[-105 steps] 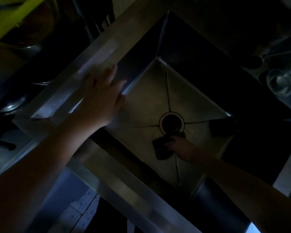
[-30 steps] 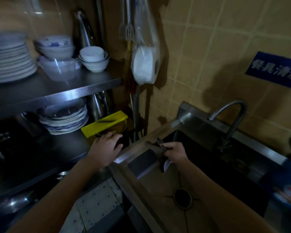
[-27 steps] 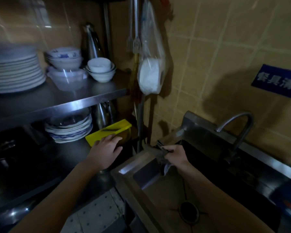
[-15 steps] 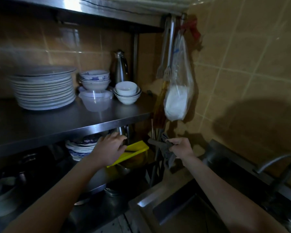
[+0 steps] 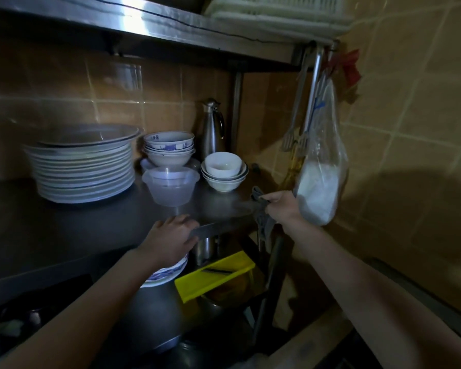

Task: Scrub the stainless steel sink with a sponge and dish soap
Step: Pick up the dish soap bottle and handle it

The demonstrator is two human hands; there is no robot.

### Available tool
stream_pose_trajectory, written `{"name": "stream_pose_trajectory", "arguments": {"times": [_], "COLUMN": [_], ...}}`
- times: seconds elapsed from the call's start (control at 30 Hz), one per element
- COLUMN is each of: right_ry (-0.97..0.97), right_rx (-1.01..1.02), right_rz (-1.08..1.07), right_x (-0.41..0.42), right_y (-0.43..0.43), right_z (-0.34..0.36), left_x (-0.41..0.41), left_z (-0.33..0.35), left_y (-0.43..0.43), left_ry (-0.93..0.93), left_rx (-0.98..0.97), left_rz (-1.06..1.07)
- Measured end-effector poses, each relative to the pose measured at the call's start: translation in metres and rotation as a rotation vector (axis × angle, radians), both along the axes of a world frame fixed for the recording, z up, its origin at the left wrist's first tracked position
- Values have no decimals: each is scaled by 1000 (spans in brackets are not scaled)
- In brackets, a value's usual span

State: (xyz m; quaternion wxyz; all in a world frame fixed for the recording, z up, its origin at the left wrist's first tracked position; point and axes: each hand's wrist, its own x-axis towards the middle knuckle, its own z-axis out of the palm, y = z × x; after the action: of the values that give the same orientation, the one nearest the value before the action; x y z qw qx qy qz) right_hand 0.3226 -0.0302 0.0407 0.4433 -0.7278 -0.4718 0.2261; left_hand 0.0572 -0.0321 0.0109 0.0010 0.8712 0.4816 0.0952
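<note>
Dim tiled walls (image 5: 410,129) and a steel rack of shelves filled the scene, and the sink itself lay almost out of view, only a strip of what looked like its rim (image 5: 415,283) being caught at the near right edge. Nearest, both forearms were stretched away from that sink toward the rack. On the lower shelf, a yellow tray-like piece (image 5: 213,275) was lying tilted with a dark utensil on it, beside a stack of blue-patterned plates (image 5: 165,275). Just above, the left hand (image 5: 171,235) was laid on the front edge of the middle shelf (image 5: 218,225), fingers spread and curled over nothing, apparently as a brace for the reach. To its right, the right hand (image 5: 280,206) was closed tight around a grey scrubbing cloth or sponge (image 5: 262,209), part of which hung limp below the fist; it was held at the shelf's right corner, seemingly to be put down or to be charged with soap, though no soap bottle could be identified. Farther back, a clear plastic tub (image 5: 171,186), white bowls (image 5: 224,171), patterned bowls (image 5: 168,147) and a tall pile of plates (image 5: 83,166) were stored, with a steel flask (image 5: 212,129) against the wall. At the far right, a bag of white powder (image 5: 320,187) and long utensils (image 5: 298,107) were hung from the top shelf, presumably to be kept within reach of the sink.
</note>
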Motion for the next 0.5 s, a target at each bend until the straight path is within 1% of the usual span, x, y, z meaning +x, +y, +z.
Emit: {"name": "stream_pose_trajectory", "arguments": {"times": [0.17,0.37,0.43,0.5], "right_ry": [-33,-176,-264,-393], "right_rx": [23,68,39,-57], "right_rz": [-38,-41,6,90], "right_x": [-13,-43,-51,-56], "right_y": [57,99,106,112], "right_z": [5,-26,-37,-44], "left_x": [-3,-7,-8,-12], "left_z": [0,-9,-12,-16], "left_y": [32,61,67,71], "left_ry": [-16,-76,-88,-93], "left_rx": [13,78,78,70], "left_rz": [-25,-79,-93,-99]}}
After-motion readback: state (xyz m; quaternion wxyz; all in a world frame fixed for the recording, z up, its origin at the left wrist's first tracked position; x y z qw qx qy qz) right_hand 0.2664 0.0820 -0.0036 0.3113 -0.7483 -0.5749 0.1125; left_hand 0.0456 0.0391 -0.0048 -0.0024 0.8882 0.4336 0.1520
